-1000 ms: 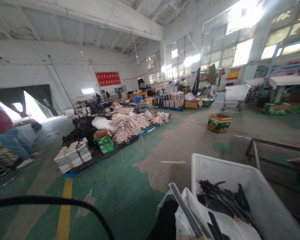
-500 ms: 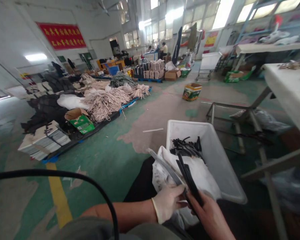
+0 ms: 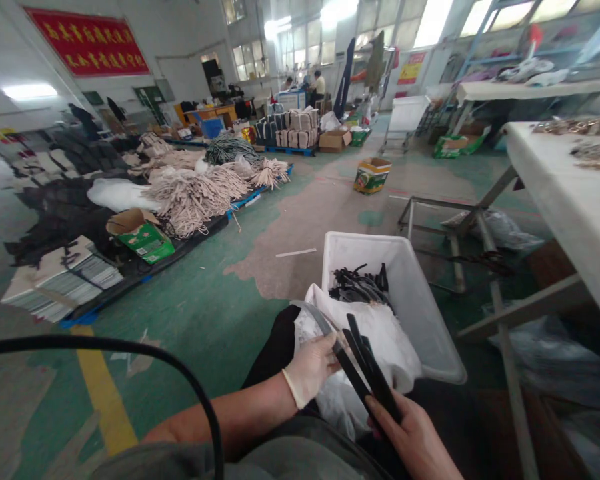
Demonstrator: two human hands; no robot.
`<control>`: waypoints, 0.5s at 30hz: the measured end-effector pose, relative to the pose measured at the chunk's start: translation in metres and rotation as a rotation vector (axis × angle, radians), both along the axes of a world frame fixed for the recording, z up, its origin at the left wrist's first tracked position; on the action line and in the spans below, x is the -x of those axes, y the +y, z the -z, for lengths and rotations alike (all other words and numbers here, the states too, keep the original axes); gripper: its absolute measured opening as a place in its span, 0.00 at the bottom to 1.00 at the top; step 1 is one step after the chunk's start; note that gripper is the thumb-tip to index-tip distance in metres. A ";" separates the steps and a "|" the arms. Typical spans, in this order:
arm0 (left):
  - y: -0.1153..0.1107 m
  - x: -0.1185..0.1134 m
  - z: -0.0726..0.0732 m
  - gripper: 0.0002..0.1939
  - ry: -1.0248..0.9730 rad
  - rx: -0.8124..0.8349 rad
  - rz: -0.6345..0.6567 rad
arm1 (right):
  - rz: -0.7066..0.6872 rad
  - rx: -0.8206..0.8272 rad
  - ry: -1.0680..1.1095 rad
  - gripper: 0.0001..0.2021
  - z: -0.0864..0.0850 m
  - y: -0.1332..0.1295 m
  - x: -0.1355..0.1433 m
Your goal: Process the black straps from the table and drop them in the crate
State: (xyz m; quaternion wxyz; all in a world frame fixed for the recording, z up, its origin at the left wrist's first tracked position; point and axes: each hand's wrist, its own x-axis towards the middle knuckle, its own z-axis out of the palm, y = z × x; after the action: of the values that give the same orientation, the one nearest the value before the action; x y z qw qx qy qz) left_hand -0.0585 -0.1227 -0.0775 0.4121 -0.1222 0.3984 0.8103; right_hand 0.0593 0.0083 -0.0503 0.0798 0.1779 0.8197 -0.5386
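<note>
My left hand [image 3: 313, 367], in a pale glove, pinches a grey strip [image 3: 316, 315] whose free end curves up and to the left. Bare and wrapped round several black straps [image 3: 373, 370], my right hand [image 3: 407, 427] is just to its right. The straps point up and leftward, and one of them reaches close to the gloved fingertips; whether they touch I cannot tell. Under both hands a white sack [image 3: 380, 327] lies over my lap and over the near edge of a white plastic bin [image 3: 427, 320]. More black straps [image 3: 360, 285] lie in the bin.
At right stands a white-topped table [image 3: 545, 167] on metal legs. A yellow-green carton [image 3: 373, 175] sits on the floor ahead. Bundles of beige cord [image 3: 195, 200] and a green box [image 3: 143, 237] lie at left. A black cable [image 3: 180, 365] arcs across the lower left.
My left hand has moved up and left, away from the right hand, with the grey strip. The black straps have fanned apart. The whole view has shifted slightly.
</note>
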 end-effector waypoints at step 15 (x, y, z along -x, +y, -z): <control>-0.017 -0.030 -0.008 0.14 -0.074 0.027 0.343 | 0.162 -0.273 0.058 0.12 -0.017 -0.023 -0.001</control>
State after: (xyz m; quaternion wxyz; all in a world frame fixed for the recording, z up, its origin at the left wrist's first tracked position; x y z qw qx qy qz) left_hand -0.0288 -0.1393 -0.0696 0.5568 -0.0876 0.4088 0.7177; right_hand 0.0603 -0.0149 -0.0336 -0.0128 0.2371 0.8702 -0.4317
